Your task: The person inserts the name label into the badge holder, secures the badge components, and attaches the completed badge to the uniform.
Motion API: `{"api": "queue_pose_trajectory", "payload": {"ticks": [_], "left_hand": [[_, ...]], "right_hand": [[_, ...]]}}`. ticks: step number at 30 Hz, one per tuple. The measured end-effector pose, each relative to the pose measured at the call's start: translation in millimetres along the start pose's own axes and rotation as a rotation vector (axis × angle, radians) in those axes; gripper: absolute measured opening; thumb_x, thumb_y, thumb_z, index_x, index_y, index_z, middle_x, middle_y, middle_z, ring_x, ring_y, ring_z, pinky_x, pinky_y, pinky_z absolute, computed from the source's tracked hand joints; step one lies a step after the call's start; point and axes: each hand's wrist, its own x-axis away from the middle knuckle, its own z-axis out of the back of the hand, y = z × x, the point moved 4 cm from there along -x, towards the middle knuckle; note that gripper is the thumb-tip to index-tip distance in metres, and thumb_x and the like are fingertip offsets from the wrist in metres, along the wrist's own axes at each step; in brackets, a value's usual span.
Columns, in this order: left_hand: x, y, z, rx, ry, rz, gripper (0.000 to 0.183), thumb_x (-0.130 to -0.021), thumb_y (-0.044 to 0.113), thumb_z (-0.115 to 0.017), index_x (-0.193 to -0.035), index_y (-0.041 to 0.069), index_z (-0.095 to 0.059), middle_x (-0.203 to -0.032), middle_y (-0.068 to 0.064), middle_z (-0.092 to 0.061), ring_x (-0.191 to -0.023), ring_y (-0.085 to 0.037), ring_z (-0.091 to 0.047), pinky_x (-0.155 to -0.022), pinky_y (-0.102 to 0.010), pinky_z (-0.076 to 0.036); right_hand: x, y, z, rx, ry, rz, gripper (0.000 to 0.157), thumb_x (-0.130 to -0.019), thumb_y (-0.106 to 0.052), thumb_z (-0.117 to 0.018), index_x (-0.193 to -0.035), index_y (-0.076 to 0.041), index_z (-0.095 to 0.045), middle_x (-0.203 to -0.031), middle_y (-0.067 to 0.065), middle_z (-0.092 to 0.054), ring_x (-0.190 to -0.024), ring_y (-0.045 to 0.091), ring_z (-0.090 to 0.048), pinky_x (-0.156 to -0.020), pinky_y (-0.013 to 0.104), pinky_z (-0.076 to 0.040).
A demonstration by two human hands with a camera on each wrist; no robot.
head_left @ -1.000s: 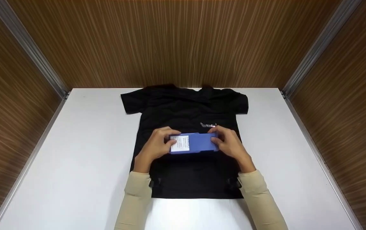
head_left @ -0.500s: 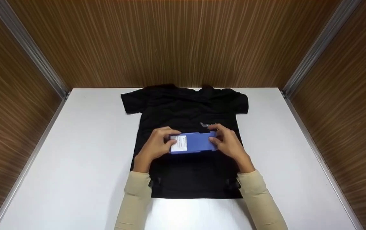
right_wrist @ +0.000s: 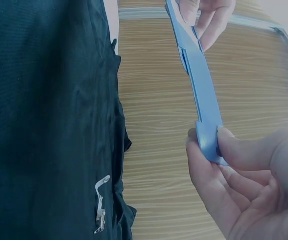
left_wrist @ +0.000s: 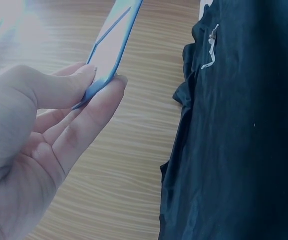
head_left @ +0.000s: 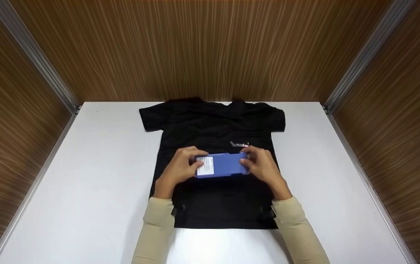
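Blue case [head_left: 229,164] slid further together, less white label [head_left: 207,167] showing, left hand [head_left: 179,167] and right hand [head_left: 265,168] pinching opposite ends, closure apparently incomplete.

Blue holder [head_left: 228,164], head view: inner panel slid slightly towards 9 o'clock; 3-o'clock edge of white label [head_left: 206,166] shifted likewise, less label showing. Right hand [head_left: 263,165]: edged towards 9 o'clock; forefinger, raised half a second ago, lowered towards 6 o'clock. Silver strip [head_left: 240,145]: more fully exposed.

Wood-grain walls [head_left: 202,47] with metal strips [head_left: 33,51] border a white tabletop [head_left: 96,165].
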Motion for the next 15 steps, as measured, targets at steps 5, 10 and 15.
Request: {"api": "queue_pose_trajectory", "payload": {"ticks": [5,10,15], "left_hand": [[-0.5,1.8,-1.8,0.007,-0.008,0.000,0.028,-0.089,-0.004,-0.073,-0.116,0.006,-0.078,-0.103,-0.010,-0.073,-0.084,-0.018,-0.062,-0.080,-0.029,-0.053],[-0.4,2.6,-3.1,0.013,-0.011,0.003,0.028,-0.089,-0.005,-0.072,-0.115,0.005,-0.078,-0.102,-0.011,-0.073,-0.083,-0.018,-0.061,-0.079,-0.029,-0.053],[-0.9,3.1,-4.4,0.013,-0.013,-0.006,0.028,-0.089,-0.005,-0.072,-0.115,0.004,-0.078,-0.101,-0.011,-0.073,-0.083,-0.018,-0.061,-0.079,-0.031,-0.054]], "right_hand": [[0.6,-2.1,-3.0,-0.014,-0.025,-0.012,0.016,-0.089,0.001,-0.076,-0.104,0.003,-0.071,-0.081,0.015,-0.074,-0.063,0.013,-0.066,-0.051,0.021,-0.052],[1.1,-4.8,-5.5,0.004,-0.040,-0.020,0.015,-0.091,0.000,-0.075,-0.105,0.003,-0.071,-0.084,0.016,-0.075,-0.064,0.016,-0.067,-0.052,0.021,-0.052],[2.0,-6.3,-7.7,0.015,-0.042,-0.029,0.015,-0.091,0.000,-0.074,-0.106,0.003,-0.071,-0.089,0.018,-0.076,-0.069,0.021,-0.071,-0.052,0.021,-0.053]]}}
